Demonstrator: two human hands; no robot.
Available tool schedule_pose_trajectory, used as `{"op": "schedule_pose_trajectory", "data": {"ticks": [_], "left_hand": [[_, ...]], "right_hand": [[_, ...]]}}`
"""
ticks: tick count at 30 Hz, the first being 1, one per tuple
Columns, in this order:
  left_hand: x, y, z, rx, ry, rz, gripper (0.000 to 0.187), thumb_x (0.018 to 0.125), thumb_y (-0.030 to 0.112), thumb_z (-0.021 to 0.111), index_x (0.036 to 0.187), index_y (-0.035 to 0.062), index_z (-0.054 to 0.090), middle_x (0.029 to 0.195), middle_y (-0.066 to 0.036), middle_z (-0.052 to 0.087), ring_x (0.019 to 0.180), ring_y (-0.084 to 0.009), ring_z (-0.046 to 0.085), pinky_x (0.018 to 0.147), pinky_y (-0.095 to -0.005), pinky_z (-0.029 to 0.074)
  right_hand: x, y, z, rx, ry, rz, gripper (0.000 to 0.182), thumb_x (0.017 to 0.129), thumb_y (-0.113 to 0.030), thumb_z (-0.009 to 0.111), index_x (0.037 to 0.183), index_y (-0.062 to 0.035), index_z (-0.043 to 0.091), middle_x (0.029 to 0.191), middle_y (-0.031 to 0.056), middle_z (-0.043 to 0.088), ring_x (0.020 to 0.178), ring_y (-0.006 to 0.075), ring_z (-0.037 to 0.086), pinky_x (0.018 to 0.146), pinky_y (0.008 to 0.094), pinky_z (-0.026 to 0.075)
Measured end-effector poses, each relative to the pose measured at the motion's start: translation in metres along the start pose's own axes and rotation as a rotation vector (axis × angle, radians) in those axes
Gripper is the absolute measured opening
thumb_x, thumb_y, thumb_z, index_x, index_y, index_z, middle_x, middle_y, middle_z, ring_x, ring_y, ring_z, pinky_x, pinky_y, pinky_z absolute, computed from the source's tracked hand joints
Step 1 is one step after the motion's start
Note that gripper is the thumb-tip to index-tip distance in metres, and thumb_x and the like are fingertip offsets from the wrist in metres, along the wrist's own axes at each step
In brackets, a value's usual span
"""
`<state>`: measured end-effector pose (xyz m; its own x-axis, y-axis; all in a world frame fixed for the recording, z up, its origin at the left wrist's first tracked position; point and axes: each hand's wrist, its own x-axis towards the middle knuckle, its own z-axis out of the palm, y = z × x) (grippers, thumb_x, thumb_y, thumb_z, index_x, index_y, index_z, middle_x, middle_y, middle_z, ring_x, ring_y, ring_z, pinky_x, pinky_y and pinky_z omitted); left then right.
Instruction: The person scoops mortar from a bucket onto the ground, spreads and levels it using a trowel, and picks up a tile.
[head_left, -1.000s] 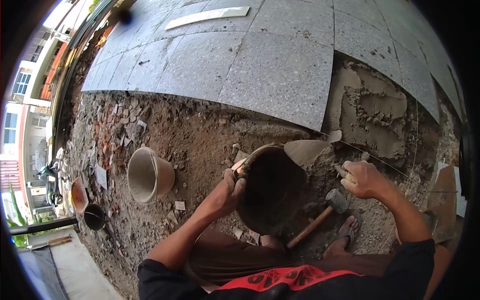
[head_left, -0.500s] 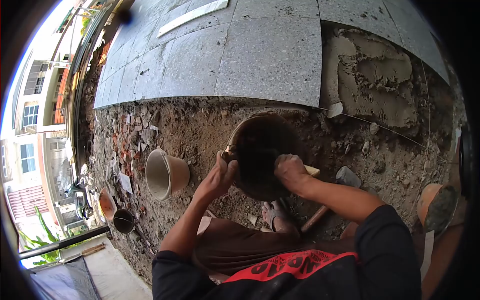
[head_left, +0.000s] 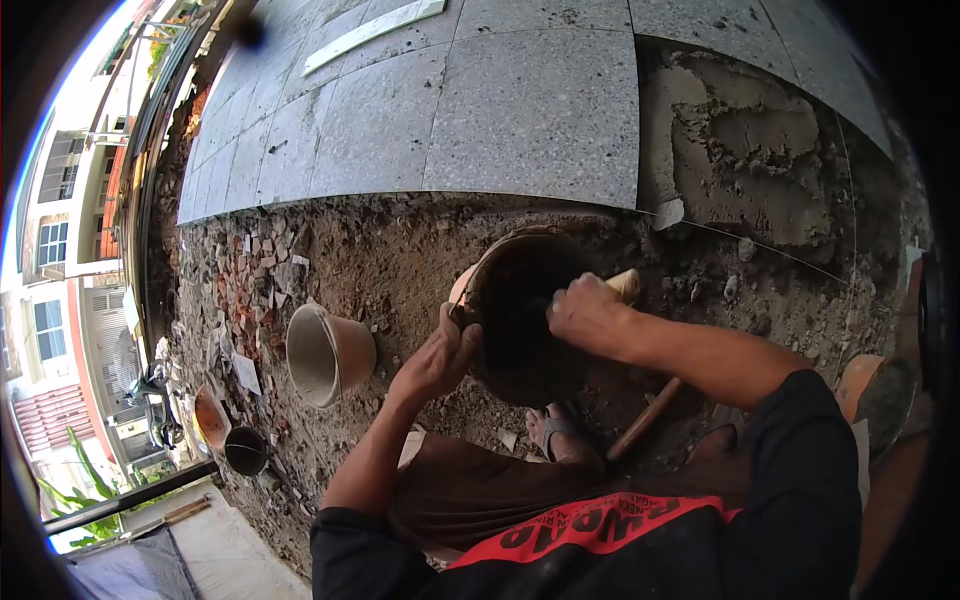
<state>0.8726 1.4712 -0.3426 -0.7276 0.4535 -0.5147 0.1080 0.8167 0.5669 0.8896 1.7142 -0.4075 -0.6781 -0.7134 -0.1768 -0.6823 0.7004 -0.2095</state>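
A deep, dark-mouthed bucket leans on the soil in front of me, its inside in shadow. My left hand grips its near left rim, thumb on the rim. My right hand is closed in a fist over the bucket's opening, around a trowel's pale wooden handle. The handle's end sticks out to the right of the fist. The trowel's blade is lost in the dark of the bucket.
Grey speckled tiles form a raised edge ahead. Wet mortar fills a bed at right, beside a taut string. A second bucket stands left, near rubble. A mallet-like wooden handle lies by my feet; another bucket sits far right.
My right forearm has swung up slightly, and the trowel handle has risen and now points more upward. The bucket has tipped or shifted a little. My left hand keeps its grip.
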Motion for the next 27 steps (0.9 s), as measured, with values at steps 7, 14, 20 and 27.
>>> {"op": "schedule_pose_trajectory", "data": {"ticks": [7,14,20,27], "left_hand": [[-0.004,-0.01,0.002,0.086,0.133,0.079,0.055,0.093,0.025,0.039,0.118,-0.0215,0.023,0.102,-0.03,0.051,0.101,-0.0361,0.052,0.084,-0.0374,0.041],[0.012,0.009,0.028,0.081,0.265,0.307,0.053,0.091,0.018,0.041,0.105,-0.0304,0.026,0.066,-0.029,0.052,0.065,-0.0387,0.056,0.059,-0.0403,0.043],[0.005,0.005,0.033,0.032,0.209,0.309,0.04,0.09,0.014,0.042,0.104,-0.0205,0.027,0.068,-0.029,0.052,0.065,-0.0418,0.055,0.059,-0.0418,0.042],[-0.011,-0.012,0.034,-0.137,0.122,0.096,0.033,0.092,0.014,0.041,0.112,-0.008,0.026,0.096,-0.024,0.051,0.091,-0.0357,0.053,0.079,-0.0377,0.041]], "right_hand": [[0.016,-0.038,-0.001,-0.108,-0.107,-0.079,0.011,0.069,-0.014,0.058,0.071,-0.0081,0.067,0.071,0.0097,0.063,0.072,0.024,0.064,0.055,0.0359,0.049],[0.018,0.022,-0.026,-0.288,0.013,0.136,0.013,0.072,-0.015,0.056,0.074,-0.0112,0.068,0.076,0.0054,0.066,0.071,0.0206,0.065,0.056,0.0337,0.049],[0.029,0.036,0.022,-0.09,-0.27,-0.057,0.013,0.073,-0.013,0.055,0.079,-0.0119,0.067,0.077,0.0066,0.065,0.071,0.0222,0.065,0.057,0.0363,0.051],[0.013,0.013,0.098,0.667,-0.399,-0.009,0.019,0.074,-0.019,0.056,0.089,-0.0071,0.062,0.087,0.0165,0.062,0.083,0.0305,0.061,0.07,0.0394,0.049]]}}
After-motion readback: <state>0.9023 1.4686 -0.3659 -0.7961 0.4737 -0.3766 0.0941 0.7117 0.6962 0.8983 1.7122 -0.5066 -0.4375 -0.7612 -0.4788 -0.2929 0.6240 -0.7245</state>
